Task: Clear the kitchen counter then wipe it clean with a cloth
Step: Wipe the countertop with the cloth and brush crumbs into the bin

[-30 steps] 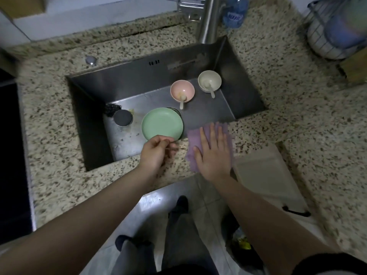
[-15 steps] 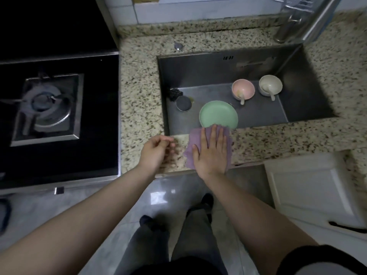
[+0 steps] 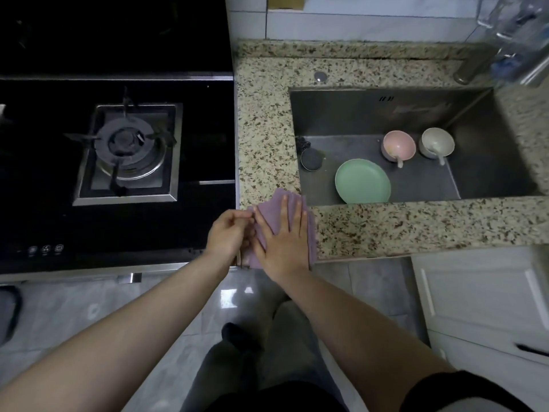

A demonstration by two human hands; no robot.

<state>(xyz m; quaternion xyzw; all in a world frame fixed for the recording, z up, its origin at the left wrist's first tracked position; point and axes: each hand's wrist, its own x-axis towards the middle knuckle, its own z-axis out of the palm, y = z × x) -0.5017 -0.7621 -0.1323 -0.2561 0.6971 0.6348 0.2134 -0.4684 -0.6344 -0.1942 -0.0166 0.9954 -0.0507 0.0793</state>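
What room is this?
Most likely a home kitchen. There is a gas stove, a steel sink with a plate and bowls in it, and a speckled stone counter in between.

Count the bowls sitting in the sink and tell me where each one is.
2. The pink bowl stands toward the back right of the sink, a spoon in it. The white bowl stands just right of it, also holding a spoon. The sink's near wall may hide more.
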